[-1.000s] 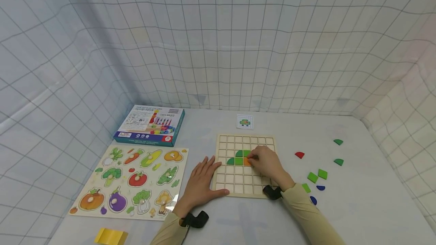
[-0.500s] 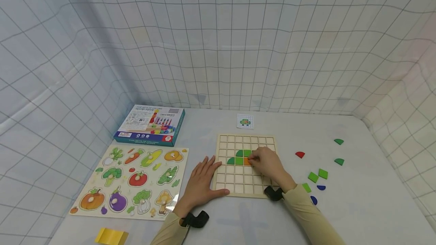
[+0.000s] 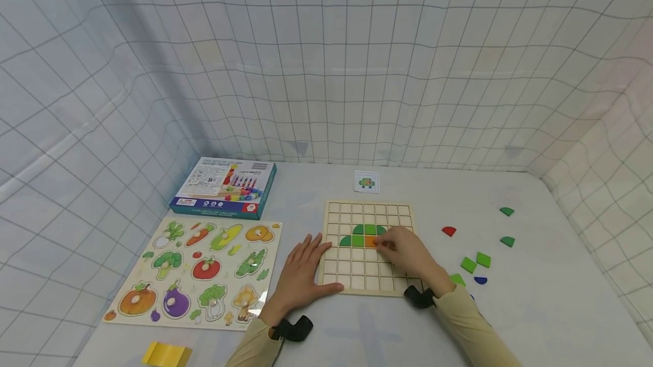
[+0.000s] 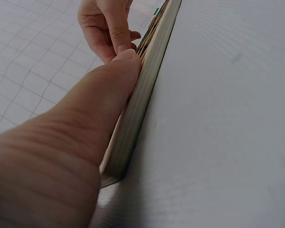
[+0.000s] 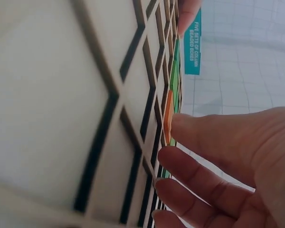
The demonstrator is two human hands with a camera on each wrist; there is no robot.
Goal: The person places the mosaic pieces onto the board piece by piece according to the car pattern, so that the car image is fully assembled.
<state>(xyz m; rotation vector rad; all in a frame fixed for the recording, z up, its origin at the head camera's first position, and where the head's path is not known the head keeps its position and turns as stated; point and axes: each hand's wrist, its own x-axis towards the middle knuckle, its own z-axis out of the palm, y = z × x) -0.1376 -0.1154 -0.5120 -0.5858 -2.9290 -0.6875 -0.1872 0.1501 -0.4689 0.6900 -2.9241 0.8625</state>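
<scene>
Wooden grid board (image 3: 367, 211), pale with square cells, lies flat near the middle of a light grey tabletop (image 3: 535, 310), which is enclosed at the back and both sides by white cloth walls (image 3: 326, 60) printed with a dark grid. On the table's left lies a large wooden vegetable puzzle board (image 3: 199, 270), with a blue-sided cardboard toy box (image 3: 224, 187) just behind it. The left hand (image 3: 301, 273) rests flat with straight fingers beside the grid board, its thumb pressed along the board's near left edge, as the left wrist view shows. The right hand (image 3: 408, 251) lies over the board's middle, fingers loosely extended, fingertips touching a small orange square tile (image 3: 370, 241) seated in a cell beside a row of green tiles (image 3: 364, 231). Loose green, red and blue pieces (image 3: 474, 262) are scattered to the right of the board. A small pattern card (image 3: 367, 181) sits just behind the board, and a yellow block (image 3: 165, 354) at the near left edge.
</scene>
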